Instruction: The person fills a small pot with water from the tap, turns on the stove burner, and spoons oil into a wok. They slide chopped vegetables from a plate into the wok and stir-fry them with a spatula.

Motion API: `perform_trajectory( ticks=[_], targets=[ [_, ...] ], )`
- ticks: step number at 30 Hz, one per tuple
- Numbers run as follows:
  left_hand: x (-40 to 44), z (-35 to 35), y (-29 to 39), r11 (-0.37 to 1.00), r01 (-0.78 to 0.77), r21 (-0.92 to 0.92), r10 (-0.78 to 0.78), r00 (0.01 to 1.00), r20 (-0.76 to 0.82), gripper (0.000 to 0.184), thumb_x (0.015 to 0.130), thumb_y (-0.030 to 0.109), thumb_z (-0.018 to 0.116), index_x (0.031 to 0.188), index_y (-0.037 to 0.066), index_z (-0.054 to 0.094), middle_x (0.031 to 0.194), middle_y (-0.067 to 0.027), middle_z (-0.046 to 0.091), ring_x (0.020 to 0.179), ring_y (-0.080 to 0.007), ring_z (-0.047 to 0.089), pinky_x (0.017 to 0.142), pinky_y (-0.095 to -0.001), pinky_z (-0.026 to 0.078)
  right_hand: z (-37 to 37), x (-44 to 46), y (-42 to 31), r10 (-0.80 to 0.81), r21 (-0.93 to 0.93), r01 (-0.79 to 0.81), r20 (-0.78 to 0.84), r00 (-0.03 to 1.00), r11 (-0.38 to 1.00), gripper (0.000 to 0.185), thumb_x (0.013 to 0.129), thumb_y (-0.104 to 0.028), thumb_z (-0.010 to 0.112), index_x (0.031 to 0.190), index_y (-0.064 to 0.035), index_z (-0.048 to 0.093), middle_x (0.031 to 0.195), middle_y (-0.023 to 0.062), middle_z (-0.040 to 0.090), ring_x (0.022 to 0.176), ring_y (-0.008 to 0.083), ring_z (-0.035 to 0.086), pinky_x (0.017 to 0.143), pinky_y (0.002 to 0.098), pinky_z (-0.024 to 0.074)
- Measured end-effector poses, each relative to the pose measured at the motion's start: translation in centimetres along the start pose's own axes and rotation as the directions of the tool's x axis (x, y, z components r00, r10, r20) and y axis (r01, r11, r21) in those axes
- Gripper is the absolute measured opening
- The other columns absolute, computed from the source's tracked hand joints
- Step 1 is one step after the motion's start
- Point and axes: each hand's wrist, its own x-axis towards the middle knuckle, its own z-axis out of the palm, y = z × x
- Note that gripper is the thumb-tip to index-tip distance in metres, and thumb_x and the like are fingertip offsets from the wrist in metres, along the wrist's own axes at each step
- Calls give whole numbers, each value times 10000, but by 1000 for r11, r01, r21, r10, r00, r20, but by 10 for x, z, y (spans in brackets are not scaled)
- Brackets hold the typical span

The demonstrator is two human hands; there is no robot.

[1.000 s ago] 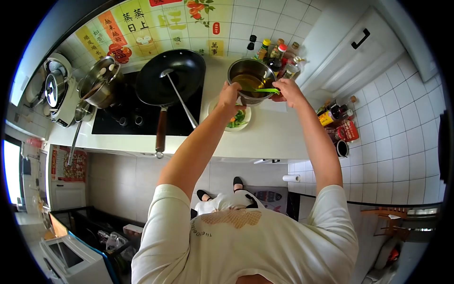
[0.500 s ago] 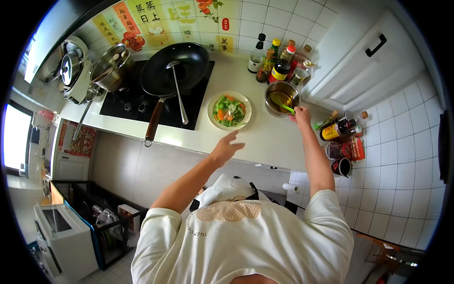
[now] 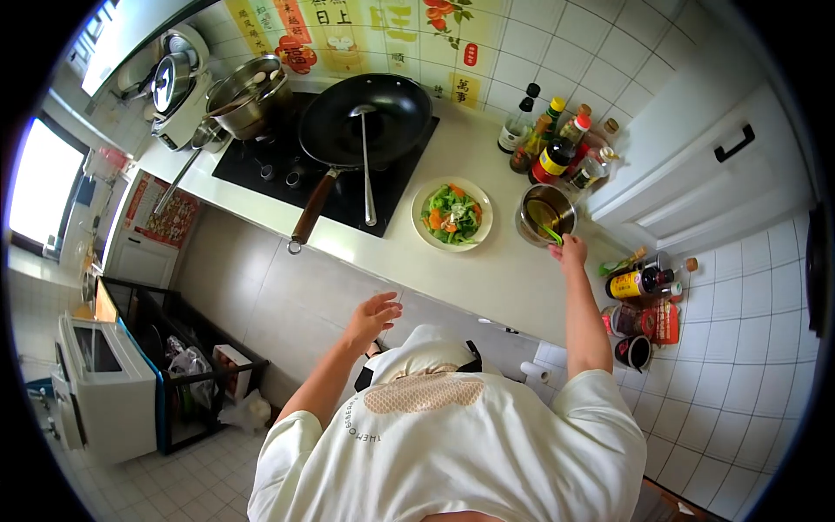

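Note:
My right hand (image 3: 571, 250) grips the handle of a bright green spoon (image 3: 551, 234). The spoon's lower end dips into a metal pot (image 3: 524, 228), where a yellowish, oil-like liquid (image 3: 543, 212) lies at the bottom. My left hand (image 3: 374, 318) hangs in the air in front of the counter edge, fingers apart and holding nothing. Left of the pot, a white plate (image 3: 422, 231) carries green vegetables with orange carrot pieces (image 3: 452, 215).
A black wok (image 3: 400, 130) with a metal ladle (image 3: 368, 174) sits on the stove (image 3: 326, 209), beside a steel pot (image 3: 254, 122). Several bottles (image 3: 555, 157) crowd behind the metal pot. More bottles and jars (image 3: 633, 283) stand right of my right arm.
My left hand has drawn back from near the plate to in front of the counter. The camera view has shifted. My right hand keeps the spoon in the pot.

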Motion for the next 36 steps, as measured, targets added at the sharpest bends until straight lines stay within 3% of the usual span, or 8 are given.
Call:
perform_trajectory(
  ticks=[5, 8, 12, 16, 23, 28, 32, 36],
  targets=[
    [-11, 4, 8, 999, -37, -28, 37, 999, 10, 434, 848, 160, 548, 1249, 52, 421, 1083, -81, 561, 969, -150, 536, 804, -291, 430, -21, -18, 14, 104, 196, -109, 39, 994, 974, 332, 874, -310, 503, 1032, -21, 457, 854, 108, 590, 694, 223, 620, 575, 350, 525],
    [-13, -2, 8, 997, -45, -59, 46, 999, 2, 436, 844, 161, 557, 1246, 57, 425, 1083, -76, 563, 971, -148, 535, 812, -291, 428, -24, -45, 45, 118, 226, -142, 117, 986, 964, 351, 878, -322, 492, 1104, -62, 430, 852, 109, 595, 718, 212, 613, 584, 348, 518],
    [-15, -14, 1, 998, -41, -41, 41, 999, -1, 432, 840, 177, 571, 1234, 59, 435, 1082, -83, 566, 982, -165, 542, 828, -308, 432, 37, -104, 57, 210, 52, -243, 350, 913, 969, 386, 871, -306, 513, 1174, -96, 398, 892, 114, 600, 764, 207, 614, 606, 340, 514],
    [-18, -21, 8, 999, -36, -31, 37, 999, 24, 419, 845, 173, 566, 1229, 62, 440, 1075, -77, 569, 977, -157, 543, 823, -303, 436, 106, -107, 67, 168, 136, -274, 517, 839, 952, 523, 855, -255, 549, 1278, -124, 273, 956, 139, 577, 807, 227, 609, 626, 332, 512],
    [-32, -28, 17, 995, -97, -3, 97, 991, 90, 405, 851, 111, 545, 1232, 39, 432, 1049, -80, 566, 938, -131, 533, 796, -258, 426, 172, -112, 65, 162, 242, -308, 482, 861, 920, 437, 845, -158, 542, 1214, -161, 308, 969, 151, 555, 776, 245, 610, 608, 330, 523],
    [-50, -40, 27, 981, -183, 60, 173, 975, 137, 393, 864, 77, 527, 1240, 33, 421, 1056, -91, 555, 978, -136, 521, 845, -255, 424, 163, -116, 62, 0, 405, -195, 433, 901, 893, 439, 758, -14, 536, 1155, -122, 381, 884, 141, 584, 581, 234, 615, 461, 281, 515],
    [-77, -47, 65, 958, -278, 74, 253, 936, 246, 400, 871, 72, 517, 1253, 37, 403, 1085, -90, 541, 1006, -143, 517, 860, -261, 423, 134, -136, 31, -4, 372, -165, 413, 911, 913, 468, 750, -22, 544, 1180, -117, 385, 869, 137, 597, 575, 222, 619, 442, 265, 507],
    [-81, -58, 102, 932, -359, -50, 359, 892, 274, 433, 861, 162, 551, 1254, 45, 412, 1098, -87, 546, 1016, -156, 521, 878, -286, 422, 105, -173, -32, -51, 255, -85, 485, 873, 963, 520, 764, -61, 535, 1246, -109, 345, 907, 129, 601, 580, 199, 623, 433, 255, 503]
  ],
)
